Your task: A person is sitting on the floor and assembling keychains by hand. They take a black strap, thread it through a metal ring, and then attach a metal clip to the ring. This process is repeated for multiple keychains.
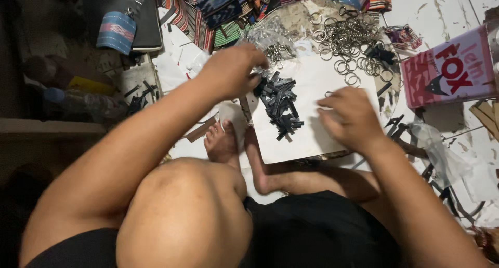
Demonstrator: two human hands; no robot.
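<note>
My left hand [231,70] pinches at the far end of the heap of short black strips [279,103]; my right hand [349,117], fingers curled, rests just right of it on the white board [317,76].

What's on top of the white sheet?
On the white sheet: a pile of small black strips, some metal key rings at its far edge. The right hand hides anything beneath it.

One head-worn camera looks steeply down, close over the white board [317,91] on the floor.

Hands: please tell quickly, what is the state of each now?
Left hand: fingers curled at the pile of black strips; grip cannot be told.
Right hand: blurred; cannot be told.
</note>
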